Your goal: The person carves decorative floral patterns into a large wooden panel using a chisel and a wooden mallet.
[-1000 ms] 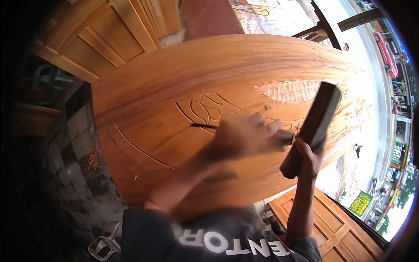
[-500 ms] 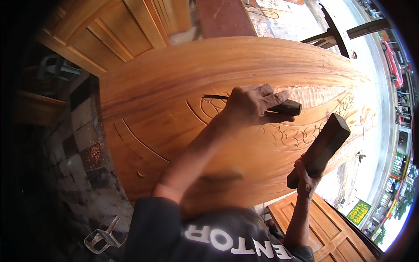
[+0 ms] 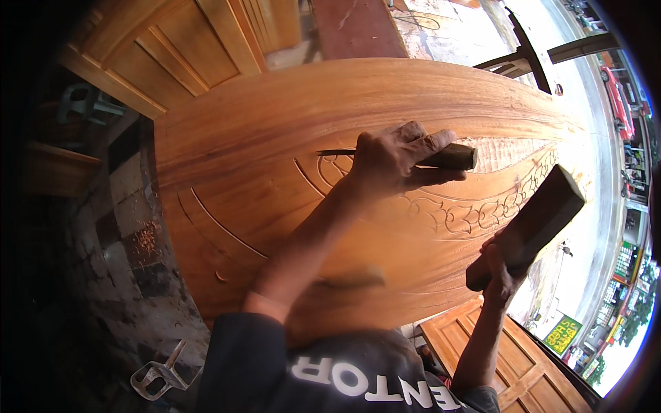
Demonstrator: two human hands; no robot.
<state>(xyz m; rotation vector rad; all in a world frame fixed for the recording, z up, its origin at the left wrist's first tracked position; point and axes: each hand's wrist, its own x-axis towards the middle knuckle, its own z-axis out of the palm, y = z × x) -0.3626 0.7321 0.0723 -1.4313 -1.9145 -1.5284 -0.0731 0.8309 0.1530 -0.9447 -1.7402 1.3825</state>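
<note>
A broad wooden panel [image 3: 261,131] lies in front of me, with carved curved lines and a scrolled leaf border [image 3: 468,216]. My left hand [image 3: 389,164] is closed round a wood chisel [image 3: 451,157], held low over the panel. Its thin dark blade points left, near a carved curve, and its thick handle end sticks out to the right. Whether the cutting edge touches the wood I cannot tell. At the right, my right hand [image 3: 506,274] grips the narrow end of a dark block-shaped wooden mallet [image 3: 544,213], raised and apart from the chisel.
Panelled wooden doors stand at the upper left [image 3: 186,55] and lower right [image 3: 499,351]. Wood shavings [image 3: 145,238] lie on the tiled floor at left, with a pale plastic chair [image 3: 162,375] below. Beyond the panel's right end run a road [image 3: 599,206] and a parked red car [image 3: 617,103].
My right hand has swung the mallet to the right and slightly upward, farther from the chisel. The left hand and chisel have barely moved.
</note>
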